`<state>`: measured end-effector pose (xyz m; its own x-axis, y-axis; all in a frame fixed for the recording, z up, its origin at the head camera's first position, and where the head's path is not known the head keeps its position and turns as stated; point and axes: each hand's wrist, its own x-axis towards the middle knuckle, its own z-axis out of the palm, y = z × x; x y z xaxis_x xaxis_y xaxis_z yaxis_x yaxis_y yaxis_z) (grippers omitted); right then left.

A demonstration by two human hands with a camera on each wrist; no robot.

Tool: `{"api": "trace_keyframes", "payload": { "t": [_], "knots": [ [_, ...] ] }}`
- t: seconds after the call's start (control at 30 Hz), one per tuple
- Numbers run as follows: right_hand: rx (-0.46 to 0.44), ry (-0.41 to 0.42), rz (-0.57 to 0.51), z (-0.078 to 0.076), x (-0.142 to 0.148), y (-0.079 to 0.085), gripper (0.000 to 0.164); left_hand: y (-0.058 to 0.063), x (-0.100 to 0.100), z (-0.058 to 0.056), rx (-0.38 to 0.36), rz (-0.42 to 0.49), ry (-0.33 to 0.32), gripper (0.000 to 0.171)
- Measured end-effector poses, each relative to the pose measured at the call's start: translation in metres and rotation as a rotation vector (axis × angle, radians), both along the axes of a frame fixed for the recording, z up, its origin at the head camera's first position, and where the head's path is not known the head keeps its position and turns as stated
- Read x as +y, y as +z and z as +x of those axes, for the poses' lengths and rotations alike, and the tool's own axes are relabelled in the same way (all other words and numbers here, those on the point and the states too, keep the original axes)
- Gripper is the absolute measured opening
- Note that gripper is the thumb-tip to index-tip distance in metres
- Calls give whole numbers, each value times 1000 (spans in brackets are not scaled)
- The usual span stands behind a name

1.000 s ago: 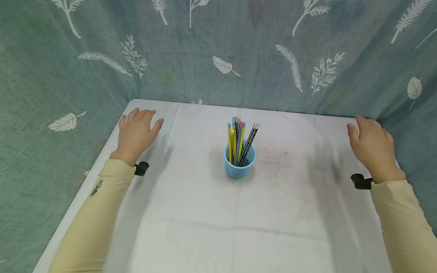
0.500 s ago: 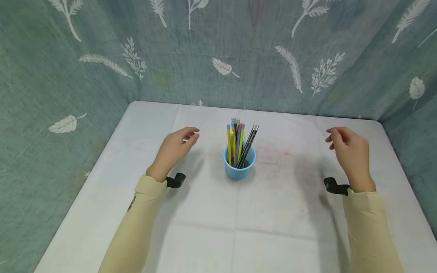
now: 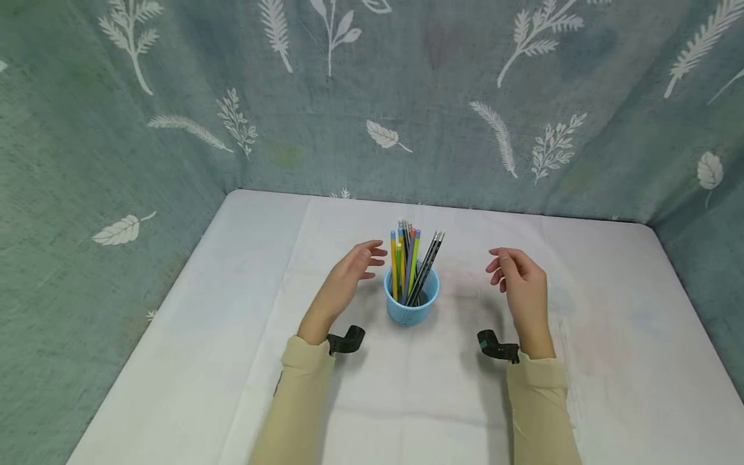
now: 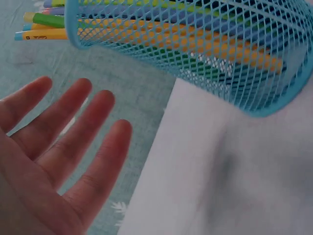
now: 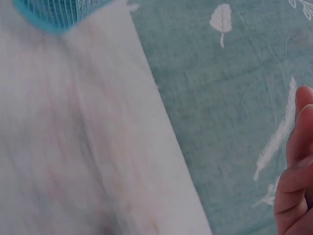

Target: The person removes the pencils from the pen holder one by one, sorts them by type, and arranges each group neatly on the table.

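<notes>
A blue mesh pencil cup (image 3: 408,314) stands upright mid-table in the head view. Several pencils lean in it, yellow, green, purple and black (image 3: 427,268). Just left of the cup is my left hand (image 3: 343,281), its fingers spread and nearly straight, holding nothing. In the left wrist view those fingers (image 4: 100,159) point toward the mesh wall of the cup (image 4: 161,54). My right hand (image 3: 525,294) hovers to the cup's right, farther off, with fingers loosely bent and nothing in them. The right wrist view shows only its fingertips (image 5: 296,181) at the edge and the cup's base (image 5: 54,17).
A white cloth (image 3: 628,336) covers the table. Behind and to the left hangs a green-grey curtain (image 3: 325,148) with white leaf prints. A black wrist camera (image 3: 347,340) sits on the left wrist, and another black camera (image 3: 496,345) on the right.
Both hands have moved inward from the table's far corners toward the cup, the left one coming close beside it. The head view has tilted up slightly. The cup stays in place.
</notes>
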<state>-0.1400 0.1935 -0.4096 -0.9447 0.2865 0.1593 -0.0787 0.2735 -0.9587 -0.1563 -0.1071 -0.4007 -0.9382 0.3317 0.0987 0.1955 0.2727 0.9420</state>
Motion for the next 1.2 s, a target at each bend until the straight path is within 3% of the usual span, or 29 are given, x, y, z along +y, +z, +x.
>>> {"api": "trace_keyframes", "payload": {
  "t": [0.17, 0.3, 0.47, 0.53, 0.67, 0.8, 0.87, 1.03, 1.13, 1.2],
  "knots": [
    [62, 33, -169, -17, -7, -43, 32, -1, 10, 5, 29, 114, 6, 40],
    [47, -10, -131, -29, -9, -76, 36, 0, 20, 12, -12, 176, 3, 41],
    [45, -1, -86, -32, -18, -90, 34, -23, 26, 5, -49, 237, -4, 44],
    [51, 25, -70, -30, -25, -91, 32, -33, 27, 2, -61, 239, -22, 45],
    [92, 74, -45, -32, -34, -94, 30, -40, 29, 0, -85, 238, -67, 47],
    [116, 120, -23, -28, -44, -95, 29, -39, 29, 6, -131, 261, -138, 52],
    [128, 163, -44, -27, -49, -92, 30, -35, 27, 8, -163, 229, -155, 57],
    [100, 215, -103, -10, -65, -55, 34, -28, 19, 15, -224, 151, -163, 72],
    [46, 193, -73, 1, -74, -30, 38, -29, 21, 16, -217, 161, -197, 77],
    [3, 189, -58, 3, -76, -26, 41, -30, 24, 15, -213, 176, -225, 79]
  ]
}}
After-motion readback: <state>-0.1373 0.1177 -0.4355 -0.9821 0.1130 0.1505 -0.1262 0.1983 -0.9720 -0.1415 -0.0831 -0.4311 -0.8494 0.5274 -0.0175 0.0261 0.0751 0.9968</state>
